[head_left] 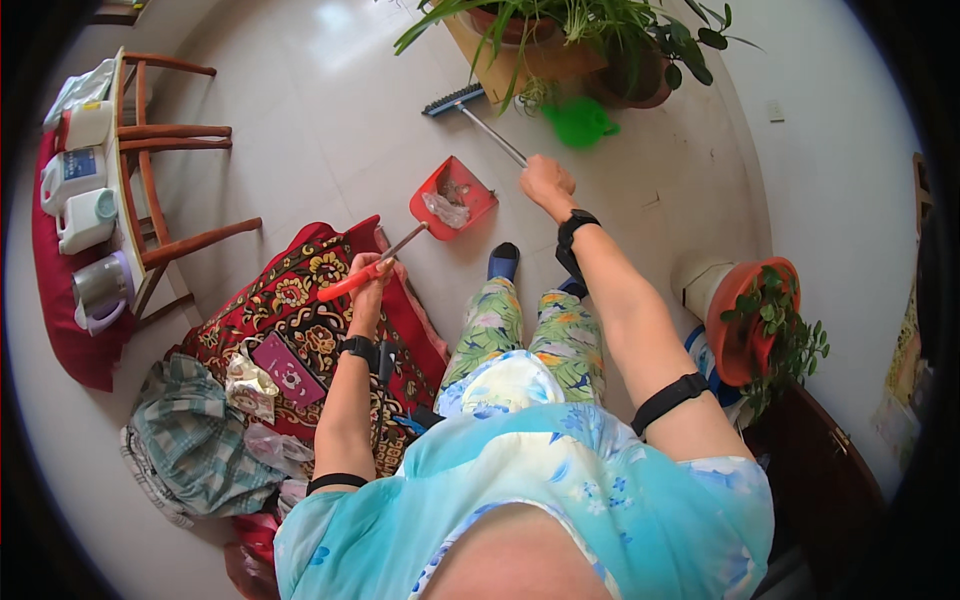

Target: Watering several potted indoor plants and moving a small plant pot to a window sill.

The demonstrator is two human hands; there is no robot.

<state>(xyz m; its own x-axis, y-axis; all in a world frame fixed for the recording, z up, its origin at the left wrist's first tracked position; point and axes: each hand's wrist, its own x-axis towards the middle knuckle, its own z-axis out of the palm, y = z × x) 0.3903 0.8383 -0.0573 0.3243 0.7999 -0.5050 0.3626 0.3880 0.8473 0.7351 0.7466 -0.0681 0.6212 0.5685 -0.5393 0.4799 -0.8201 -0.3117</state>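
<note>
My left hand point(370, 285) is closed round the red handle of a long-handled dustpan. The red dustpan point(428, 218) is low over or on the floor in front of my feet, with a crumpled clear plastic bag point(446, 210) and some debris in it. My right hand point(548, 184) grips the metal pole of a floor brush point(497, 138). Its wide blue-grey head point(453, 100) rests near the plant stand, beyond the dustpan and apart from it. A green watering can point(581, 121), slightly blurred, is just right of the brush head.
Potted plants point(520, 25) stand on a box at the far side. An orange pot point(752, 325) with a leafy plant is at the right wall. A red patterned cover point(310, 275) with clothes lies left. Jugs point(85, 222) stand on a wooden-legged table at far left.
</note>
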